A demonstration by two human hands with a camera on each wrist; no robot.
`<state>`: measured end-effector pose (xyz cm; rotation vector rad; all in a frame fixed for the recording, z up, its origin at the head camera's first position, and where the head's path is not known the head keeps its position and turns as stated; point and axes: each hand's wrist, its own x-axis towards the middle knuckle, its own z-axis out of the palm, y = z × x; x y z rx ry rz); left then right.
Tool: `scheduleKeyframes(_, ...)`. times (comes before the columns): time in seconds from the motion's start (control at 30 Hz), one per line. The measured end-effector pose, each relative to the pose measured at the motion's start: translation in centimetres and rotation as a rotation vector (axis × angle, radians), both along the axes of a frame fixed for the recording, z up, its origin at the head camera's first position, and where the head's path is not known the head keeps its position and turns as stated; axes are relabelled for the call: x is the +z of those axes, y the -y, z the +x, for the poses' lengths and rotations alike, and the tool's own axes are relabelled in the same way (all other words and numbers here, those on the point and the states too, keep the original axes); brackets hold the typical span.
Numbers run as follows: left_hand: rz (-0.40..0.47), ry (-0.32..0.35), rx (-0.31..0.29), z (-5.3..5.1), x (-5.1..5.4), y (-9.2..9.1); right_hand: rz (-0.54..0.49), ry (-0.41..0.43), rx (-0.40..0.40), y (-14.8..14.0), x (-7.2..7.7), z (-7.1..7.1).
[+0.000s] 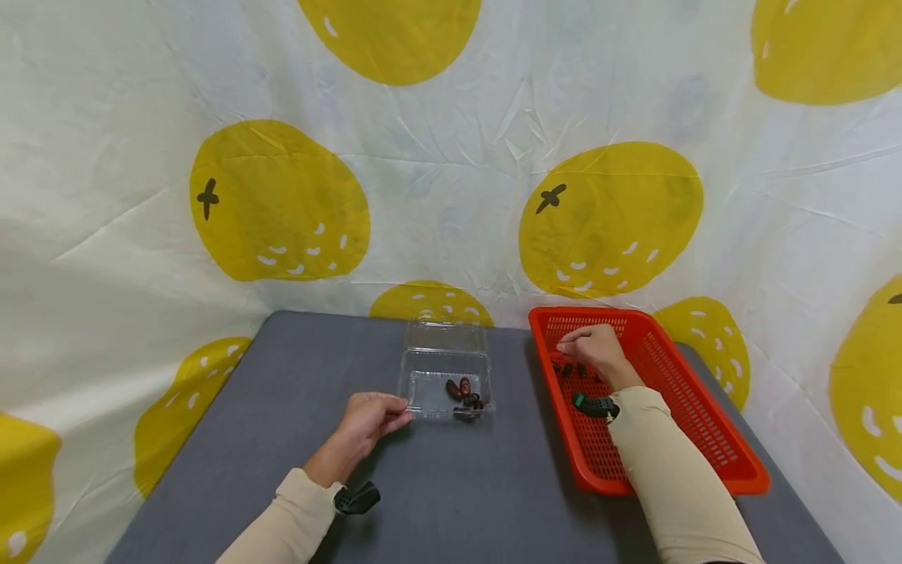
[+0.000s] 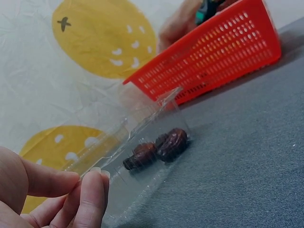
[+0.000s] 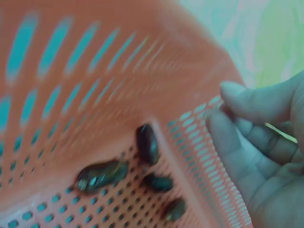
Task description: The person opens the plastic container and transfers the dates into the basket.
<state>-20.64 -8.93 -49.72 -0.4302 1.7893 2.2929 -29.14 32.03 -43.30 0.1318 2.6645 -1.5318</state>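
My left hand (image 1: 369, 419) pinches the near left rim of a clear plastic clamshell box (image 1: 430, 384) between thumb and fingers. Its lid (image 1: 445, 337) stands open at the back. Several dark brown dates (image 1: 452, 389) lie at the right side of the box. My right hand (image 1: 595, 348) is over the far left part of a red basket (image 1: 687, 392), thumb and index fingertips drawn together. A small reddish-brown bit, apparently a date, shows between them in the right wrist view; most of it is hidden. Several dates (image 3: 102, 175) lie on the basket floor below.
The box and basket stand on a grey table (image 1: 465, 501), the basket to the right with a gap between them. A white cloth (image 1: 451, 196) printed with yellow fruit hangs behind and along the sides. The basket's raised walls surround its dates.
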Motion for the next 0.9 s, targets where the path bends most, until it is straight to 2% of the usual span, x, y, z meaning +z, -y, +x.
scheduleKeyframes(0.2,-0.005,0.012,0.011,0.1,0.2,0.0,-0.147,-0.003,0.027,2.0,1.7,-0.6)
scheduleKeyframes(0.43,0.009,-0.008,-0.001,-0.2,0.2,-0.1,-0.235,-0.003,0.097,5.3,3.1,-0.9)
scheduleKeyframes(0.63,0.002,-0.004,0.01,-0.2,0.3,-0.3,-0.182,-0.006,0.167,8.2,3.1,-0.9)
scheduleKeyframes(0.9,-0.003,0.016,0.017,-0.1,0.5,-0.4,-0.12,-0.003,0.278,11.9,1.7,-0.4)
